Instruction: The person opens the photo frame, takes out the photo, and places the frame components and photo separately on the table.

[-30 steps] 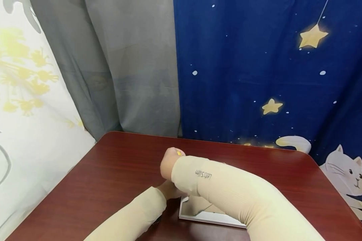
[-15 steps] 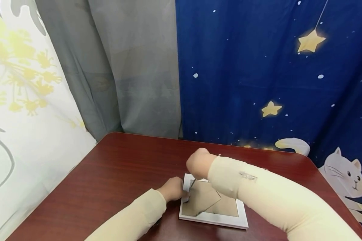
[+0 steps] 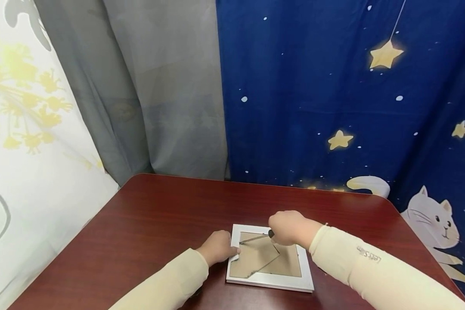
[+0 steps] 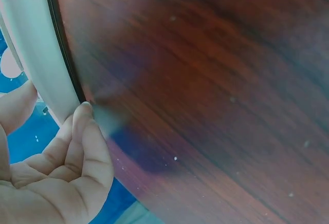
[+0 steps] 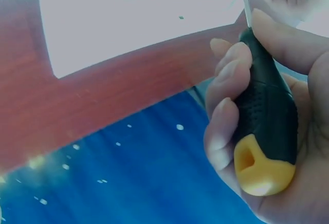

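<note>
A white picture frame [image 3: 271,280] lies flat on the table, a brown panel [image 3: 259,254] inside its border. Dark crack-like lines run across the panel. My left hand [image 3: 218,247] grips the frame's left border, thumb on top; the left wrist view shows curled fingertips against the frame's outer edge. At the frame's upper right, my right hand [image 3: 290,228] holds a screwdriver, whose black and yellow handle [image 5: 267,111] fills the palm in the right wrist view. Its thin shaft [image 3: 255,238] points left across the panel, with the tip near the inner left border.
The reddish-brown table [image 3: 159,215] extends around the frame. Behind it hang a grey curtain [image 3: 178,86] and a blue starry curtain [image 3: 294,107]. A white patterned cloth [image 3: 42,172] hangs along the left side. Something small and dark [image 3: 196,292] shows beside the left sleeve.
My right hand has moved right and nearer, from over my left hand to the frame's upper right, uncovering the frame and the screwdriver shaft. My left hand stays at the left border.
</note>
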